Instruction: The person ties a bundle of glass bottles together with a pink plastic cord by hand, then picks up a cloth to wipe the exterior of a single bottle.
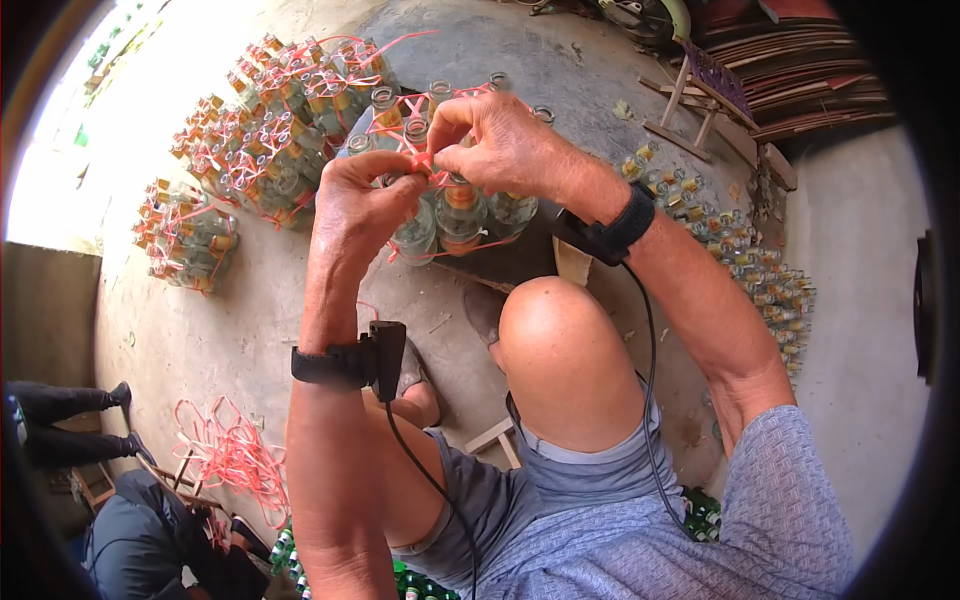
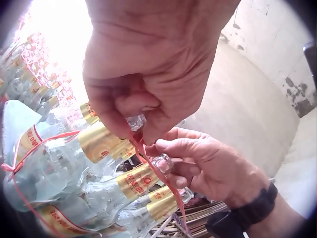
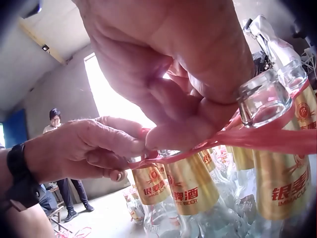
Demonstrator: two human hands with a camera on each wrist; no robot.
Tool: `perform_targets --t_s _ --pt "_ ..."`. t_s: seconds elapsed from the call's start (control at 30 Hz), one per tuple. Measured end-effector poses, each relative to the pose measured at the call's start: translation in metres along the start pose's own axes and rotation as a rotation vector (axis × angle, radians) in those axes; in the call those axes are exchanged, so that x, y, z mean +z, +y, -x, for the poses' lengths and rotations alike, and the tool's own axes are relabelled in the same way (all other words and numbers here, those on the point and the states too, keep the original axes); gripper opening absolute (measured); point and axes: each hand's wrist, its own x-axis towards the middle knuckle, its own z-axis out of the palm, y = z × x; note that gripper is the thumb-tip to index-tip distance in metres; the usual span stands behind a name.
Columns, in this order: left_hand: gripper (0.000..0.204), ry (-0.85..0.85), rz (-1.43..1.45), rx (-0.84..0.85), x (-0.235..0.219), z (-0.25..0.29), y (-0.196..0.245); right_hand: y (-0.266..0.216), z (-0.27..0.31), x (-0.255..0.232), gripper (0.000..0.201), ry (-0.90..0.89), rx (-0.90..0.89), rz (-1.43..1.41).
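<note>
While pinching string [image 1: 425, 165]: hands (empty bottles [image 1: 460, 215]).

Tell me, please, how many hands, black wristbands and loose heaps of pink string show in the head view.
Hands: 2, left hand and right hand, both pinching the pink string over the bottle bundle
Black wristbands: 2, left wristband and right wristband
Loose heaps of string: 1, string heap on the floor
Total: 5
</note>
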Motion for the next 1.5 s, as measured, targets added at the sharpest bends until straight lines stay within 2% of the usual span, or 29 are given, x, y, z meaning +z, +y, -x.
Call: perform_targets --t_s 0.03,0.13,0.23,0.33,0.47,0.57,0.67,1.03,1.13,1.5 --pt "0.022 -0.001 -0.004 -0.002 -0.001 0.000 0.000 0.002 0.000 0.001 0.017 0.018 -0.069 0.034" --pt "0.025 -0.013 0.003 0.001 -0.002 0.000 0.000 -0.004 0.005 0.002 0.017 -0.032 -0.060 0.033" --pt "0.025 -0.032 0.017 0.015 -0.004 -0.001 -0.004 0.002 0.006 0.014 0.014 0.080 -0.104 0.213" --pt "0.023 -0.032 0.035 0.008 -0.003 -0.002 -0.005 0.005 0.008 0.020 0.015 0.141 -0.134 0.223" --pt "0.014 0.042 0.133 0.058 0.004 0.003 0.001 0.003 0.011 0.026 0.016 0.185 -0.097 0.249" --pt "0.014 0.050 0.121 0.069 0.005 0.002 0.000 0.001 0.013 0.027 0.017 0.193 -0.089 0.289" --pt "0.018 -0.026 0.025 0.067 -0.001 -0.002 -0.008 0.000 0.013 0.028 0.016 0.201 -0.098 0.314" --pt "0.016 -0.029 0.069 0.083 0.000 -0.003 -0.006 0.000 0.014 0.032 0.016 0.240 -0.116 0.356" --pt "0.014 -0.024 0.120 0.077 0.002 -0.004 -0.004 -0.001 0.015 0.033 0.016 0.234 -0.061 0.296" --pt "0.010 -0.048 0.162 0.054 -0.001 -0.007 -0.004 0.001 0.021 0.038 0.011 0.308 -0.215 0.417"
